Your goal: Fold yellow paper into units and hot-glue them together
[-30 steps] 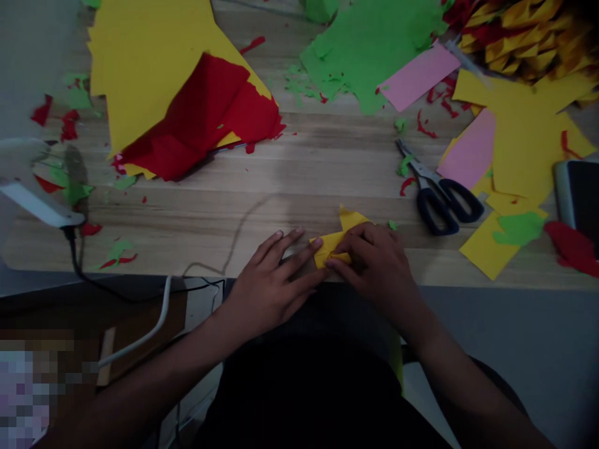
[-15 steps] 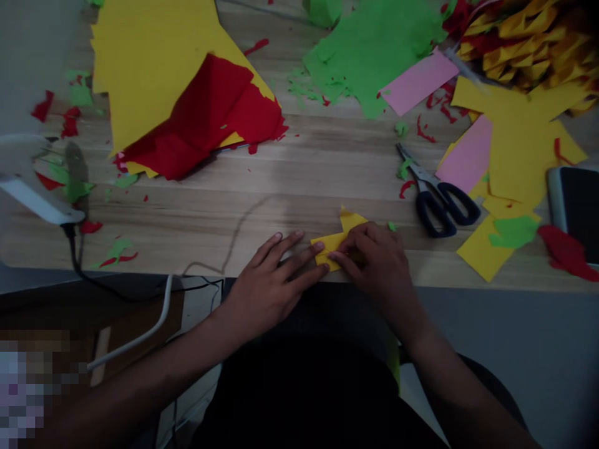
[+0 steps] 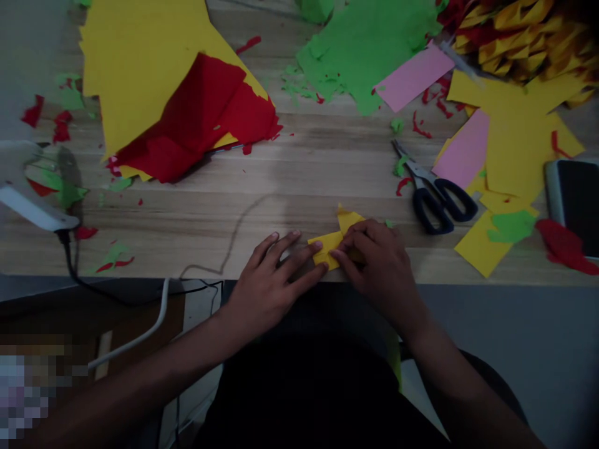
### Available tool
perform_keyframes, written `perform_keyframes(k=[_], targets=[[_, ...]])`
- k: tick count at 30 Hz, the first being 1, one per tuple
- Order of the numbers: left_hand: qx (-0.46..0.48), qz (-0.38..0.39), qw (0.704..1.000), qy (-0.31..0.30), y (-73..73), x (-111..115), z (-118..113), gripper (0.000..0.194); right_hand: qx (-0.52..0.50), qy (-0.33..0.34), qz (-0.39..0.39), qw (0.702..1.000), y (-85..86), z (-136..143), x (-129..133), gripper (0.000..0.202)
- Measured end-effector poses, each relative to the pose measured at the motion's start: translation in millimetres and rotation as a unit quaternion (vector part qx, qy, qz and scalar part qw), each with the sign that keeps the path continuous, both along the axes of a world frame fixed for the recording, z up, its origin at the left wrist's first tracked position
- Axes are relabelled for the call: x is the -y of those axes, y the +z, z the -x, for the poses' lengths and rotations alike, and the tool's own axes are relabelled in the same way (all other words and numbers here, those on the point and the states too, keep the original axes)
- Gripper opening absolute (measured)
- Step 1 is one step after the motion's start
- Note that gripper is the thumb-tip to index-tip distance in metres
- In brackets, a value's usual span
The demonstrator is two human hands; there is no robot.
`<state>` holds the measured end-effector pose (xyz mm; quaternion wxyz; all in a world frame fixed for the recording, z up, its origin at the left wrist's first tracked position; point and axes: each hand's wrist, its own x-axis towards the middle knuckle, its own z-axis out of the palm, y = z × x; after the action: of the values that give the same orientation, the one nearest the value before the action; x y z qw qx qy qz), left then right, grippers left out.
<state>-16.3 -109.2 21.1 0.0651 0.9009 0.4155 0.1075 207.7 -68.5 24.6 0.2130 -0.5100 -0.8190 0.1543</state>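
A small folded piece of yellow paper (image 3: 326,245) lies at the near edge of the wooden table, with one pointed flap sticking up at the far side. My left hand (image 3: 276,271) is open, its fingers spread on the table; the index finger and thumb touch the left end of the paper. My right hand (image 3: 381,259) is closed over the right part of the paper, thumb and fingertips pinching it. The paper's right end is hidden under that hand. Scissors (image 3: 433,193) with dark handles lie to the right of my right hand.
Large yellow sheets (image 3: 140,68) lie at the back left under crumpled red paper (image 3: 201,118). Green paper (image 3: 360,56) and a heap of folded yellow pieces (image 3: 524,37) are at the back right. A phone-like device (image 3: 573,206) lies far right; a black cable (image 3: 70,255) runs off at left.
The camera view has shifted slightly, moving the table's contents a little left. Both hands stay at the yellow paper, with hardly any visible change in the fingers.
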Motion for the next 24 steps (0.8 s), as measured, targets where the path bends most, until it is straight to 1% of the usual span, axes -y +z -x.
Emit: perform_keyframes(k=[1,3,5,6,8,9,11,13,16,18,21,24], targets=[[0.001,-0.008,1.0,0.004,-0.7,0,-1,0.046,0.003,-0.009,-0.012,1.0,2.1,1,3,0.008],[0.006,-0.021,1.0,0.012,-1.8,-1,-2,0.043,0.01,-0.038,-0.062,0.997,7.8,3,14,0.003],[0.013,-0.025,0.999,0.017,-2.3,-2,-3,0.039,0.007,-0.045,-0.115,0.992,13.2,7,30,0.019],[0.016,-0.027,0.999,0.017,-2.4,-2,-4,0.037,0.0,-0.028,-0.118,0.993,14.5,9,39,0.028],[0.02,-0.028,0.999,0.012,-2.2,-3,-4,0.032,-0.011,0.032,-0.076,0.997,13.0,13,55,0.042],[0.02,-0.027,0.999,0.01,-2.1,-3,-3,0.031,0.004,0.036,-0.054,0.998,10.3,14,61,0.046],[0.012,-0.016,1.0,0.005,-1.9,-2,-1,0.036,0.048,0.024,-0.028,0.998,3.0,14,71,0.053],[0.0,-0.002,1.0,-0.002,-1.7,-1,3,0.046,0.087,0.003,-0.022,0.996,-3.4,11,77,0.057],[-0.013,0.008,1.0,-0.011,-1.3,0,8,0.054,0.119,-0.022,-0.011,0.993,-6.1,3,82,0.061],[-0.017,0.006,1.0,-0.011,-1.2,0,9,0.051,0.134,-0.032,-0.005,0.99,-4.1,-1,84,0.06],[-0.016,-0.007,1.0,0.0,-1.2,0,7,0.044,0.132,-0.033,-0.006,0.991,0.4,1,82,0.053],[-0.023,-0.021,0.999,0.008,-1.3,1,2,0.049,0.115,-0.037,-0.008,0.993,3.5,7,75,0.046]])
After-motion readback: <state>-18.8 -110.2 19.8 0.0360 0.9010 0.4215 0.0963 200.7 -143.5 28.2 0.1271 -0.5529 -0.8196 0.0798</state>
